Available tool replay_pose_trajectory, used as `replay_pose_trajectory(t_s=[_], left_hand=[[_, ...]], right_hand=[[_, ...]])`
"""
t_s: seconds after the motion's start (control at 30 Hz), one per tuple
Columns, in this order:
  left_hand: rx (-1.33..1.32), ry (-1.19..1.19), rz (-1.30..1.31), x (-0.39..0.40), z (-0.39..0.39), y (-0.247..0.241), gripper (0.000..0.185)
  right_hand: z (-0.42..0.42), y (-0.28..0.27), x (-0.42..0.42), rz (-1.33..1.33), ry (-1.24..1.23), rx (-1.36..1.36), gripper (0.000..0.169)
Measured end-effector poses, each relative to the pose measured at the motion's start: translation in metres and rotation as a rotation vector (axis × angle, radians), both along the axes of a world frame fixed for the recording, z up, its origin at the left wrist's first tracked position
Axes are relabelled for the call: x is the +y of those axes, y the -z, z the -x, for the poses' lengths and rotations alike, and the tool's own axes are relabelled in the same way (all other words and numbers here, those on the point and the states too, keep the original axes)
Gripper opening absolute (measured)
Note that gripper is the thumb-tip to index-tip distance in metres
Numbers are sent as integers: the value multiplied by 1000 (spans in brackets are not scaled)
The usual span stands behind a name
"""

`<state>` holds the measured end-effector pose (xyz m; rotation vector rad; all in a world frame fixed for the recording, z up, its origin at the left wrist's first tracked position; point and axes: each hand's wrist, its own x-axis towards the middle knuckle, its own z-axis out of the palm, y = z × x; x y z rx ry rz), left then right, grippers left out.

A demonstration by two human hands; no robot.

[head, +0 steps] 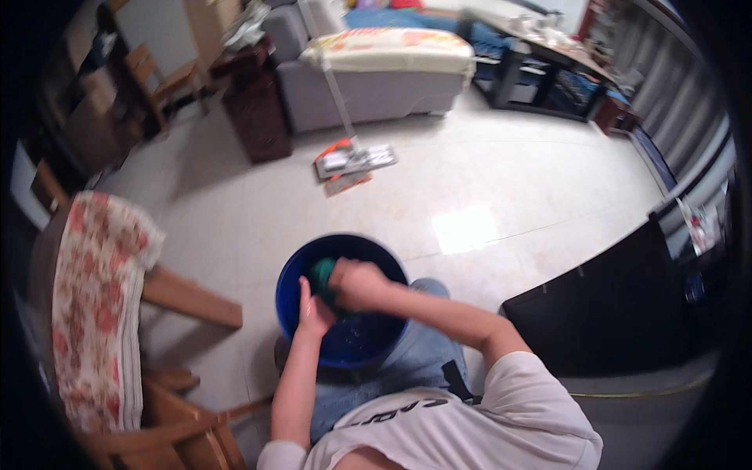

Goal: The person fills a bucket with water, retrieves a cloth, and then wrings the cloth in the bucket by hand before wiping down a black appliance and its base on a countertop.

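A round blue bucket (358, 346) stands between my knees, with some water at its bottom. Over its opening, a wet-looking green cloth (323, 279) is bunched between my two hands. My right hand (361, 285) grips the cloth from the right, its fingers blurred by motion. On the left side, my left hand (314, 314) touches the cloth's lower part, thumb raised; its fingers are partly hidden behind the cloth, so its hold is unclear.
A flat mop (355, 158) stands on the tiled floor beyond the bucket, before a grey sofa (370, 94). To the left is a wooden seat with a floral cushion (97, 311). A black cabinet (599, 311) stands at the right.
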<state>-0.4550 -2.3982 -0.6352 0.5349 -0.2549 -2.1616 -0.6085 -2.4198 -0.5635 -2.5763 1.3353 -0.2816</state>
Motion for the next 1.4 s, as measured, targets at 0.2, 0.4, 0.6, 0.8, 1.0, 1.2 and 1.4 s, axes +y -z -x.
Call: replay_pose_trajectory(t_s=[0.2, 0.4, 0.6, 0.8, 1.0, 1.2, 1.4], left_hand=[[-279, -86, -245, -7, -5, 35, 29], [-56, -110, -68, -7, -10, 29, 38], [109, 40, -42, -3, -7, 12, 53], [-192, 183, -44, 1, 3, 16, 50], [-507, 246, -26, 4, 13, 19, 35], [-1093, 285, 26, -1, 10, 43, 61], [-1154, -110, 311, 0, -2, 74, 46]], right_hand=[[19, 22, -4, -739, 125, -936, 26], [2, 137, -52, -1000, 570, -1431, 53], [-17, 106, -48, -1427, 10, -2010, 76], [-13, 88, -69, -1108, 72, -1322, 19], [-32, 94, -61, -623, 179, -630, 27], [-49, 91, -47, -506, 378, -303, 29], [-62, 93, -45, -380, 504, -299, 36]])
